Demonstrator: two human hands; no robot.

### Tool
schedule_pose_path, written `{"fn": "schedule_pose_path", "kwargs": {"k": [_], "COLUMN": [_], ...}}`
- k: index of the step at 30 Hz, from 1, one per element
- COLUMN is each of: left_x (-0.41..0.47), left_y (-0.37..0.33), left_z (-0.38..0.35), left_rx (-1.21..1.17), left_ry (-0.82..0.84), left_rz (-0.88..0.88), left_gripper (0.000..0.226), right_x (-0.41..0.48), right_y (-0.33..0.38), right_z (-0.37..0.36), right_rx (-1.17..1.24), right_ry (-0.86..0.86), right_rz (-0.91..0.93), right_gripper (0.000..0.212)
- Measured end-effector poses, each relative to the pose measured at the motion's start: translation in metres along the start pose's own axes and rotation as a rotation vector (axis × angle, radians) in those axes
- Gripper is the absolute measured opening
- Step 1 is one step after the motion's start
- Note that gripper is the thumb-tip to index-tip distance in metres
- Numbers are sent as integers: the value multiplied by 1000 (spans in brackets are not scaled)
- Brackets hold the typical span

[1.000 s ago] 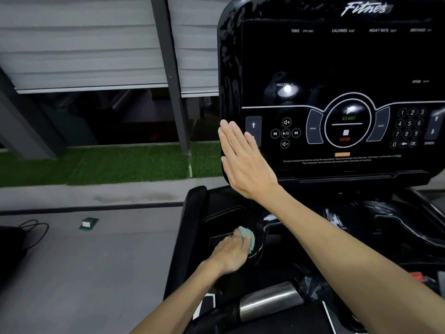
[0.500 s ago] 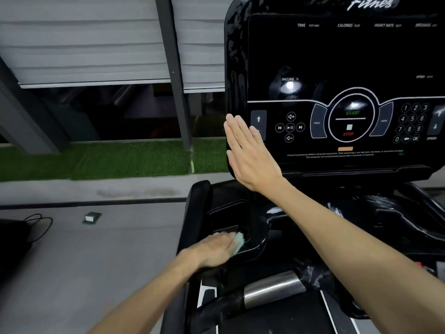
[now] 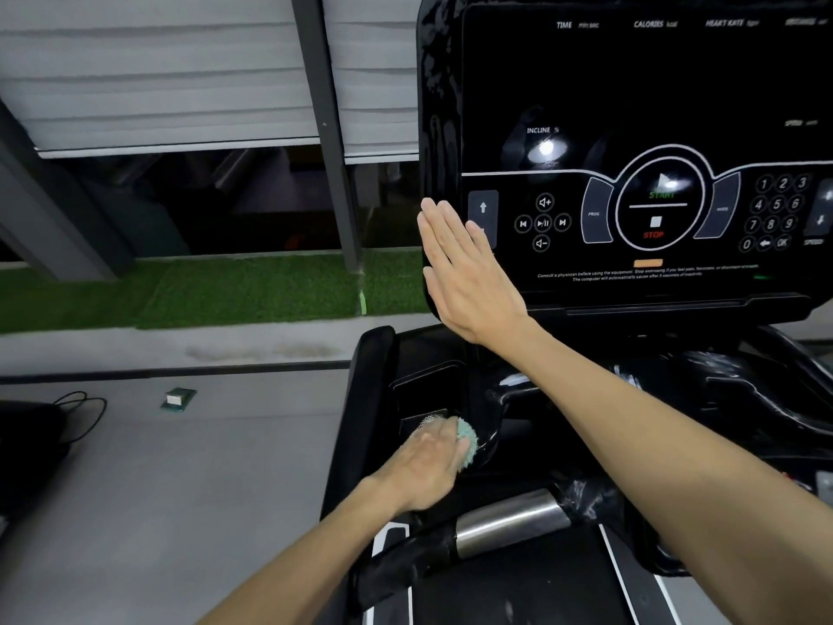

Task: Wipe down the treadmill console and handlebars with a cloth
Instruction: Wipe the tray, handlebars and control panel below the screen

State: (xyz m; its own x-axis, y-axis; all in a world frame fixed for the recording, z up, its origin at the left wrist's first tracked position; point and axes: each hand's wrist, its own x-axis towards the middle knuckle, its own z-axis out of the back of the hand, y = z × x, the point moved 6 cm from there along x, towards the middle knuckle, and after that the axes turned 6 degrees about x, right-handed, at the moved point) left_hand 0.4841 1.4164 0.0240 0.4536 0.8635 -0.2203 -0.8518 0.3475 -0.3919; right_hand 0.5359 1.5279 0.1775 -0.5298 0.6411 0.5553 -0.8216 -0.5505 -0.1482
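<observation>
A person's left hand (image 3: pixel 426 466) presses a bunched teal cloth (image 3: pixel 466 442) into the glossy black storage tray (image 3: pixel 428 390) on the left side of a treadmill, just below the console (image 3: pixel 631 83). Its fingers are curled over the cloth, gripping it, and only the cloth's far edge shows beyond them, against the tray's inner rim.

The right hand (image 3: pixel 464 272) is raised with its palm towards the console's lower left corner. Its fingers (image 3: pixel 444 227) are straight, close together and holding nothing; their tips reach up beside the incline arrow button (image 3: pixel 483 208). Whether the palm touches the panel cannot be told.

The dark console face shows a round START and STOP control (image 3: pixel 658 209) at its centre, media buttons (image 3: pixel 542 223) to its left and a number keypad (image 3: pixel 777 214) to its right.

Below the left hand, a handlebar (image 3: pixel 509 521) with a silver metal sleeve runs across the front of the machine, near the left wrist.

To the left lies a grey floor (image 3: pixel 180 489) with a small green-edged box (image 3: pixel 177 399) and a looped black cable (image 3: pixel 81 412). Beyond them are a strip of green turf (image 3: pixel 225 290), a grey post (image 3: pixel 329 128) and pale shutters (image 3: pixel 157 69).
</observation>
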Motion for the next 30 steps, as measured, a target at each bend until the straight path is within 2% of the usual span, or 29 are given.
{"fn": "schedule_pose_path", "kwargs": {"k": [4, 6, 9, 15, 20, 26, 28, 30], "left_x": [-29, -45, -52, -27, 1, -25, -44, -58], "left_y": [36, 53, 64, 25, -13, 26, 49, 67], "left_z": [-9, -8, -21, -21, -18, -15, -13, -18], "left_rx": [179, 317, 470, 497, 458, 462, 480, 484], "left_ry": [2, -90, -113, -193, -159, -82, -171, -163], "left_rz": [-65, -128, -140, -178, -102, -186, -228, -208], "left_gripper": [57, 58, 59, 62, 80, 67, 65, 64], "right_x": [0, 0, 0, -1, 0, 0, -1, 0], "right_y": [0, 0, 0, 0, 1, 2, 1, 1], "right_z": [0, 0, 0, 0, 2, 3, 2, 2], "right_rx": [-5, -4, 2, -6, 10, -1, -5, -14], "right_ry": [4, 2, -5, -6, -1, 7, 10, 13], "right_rz": [2, 3, 4, 6, 7, 7, 2, 4], "right_gripper": [56, 56, 56, 56, 56, 56, 56, 56]}}
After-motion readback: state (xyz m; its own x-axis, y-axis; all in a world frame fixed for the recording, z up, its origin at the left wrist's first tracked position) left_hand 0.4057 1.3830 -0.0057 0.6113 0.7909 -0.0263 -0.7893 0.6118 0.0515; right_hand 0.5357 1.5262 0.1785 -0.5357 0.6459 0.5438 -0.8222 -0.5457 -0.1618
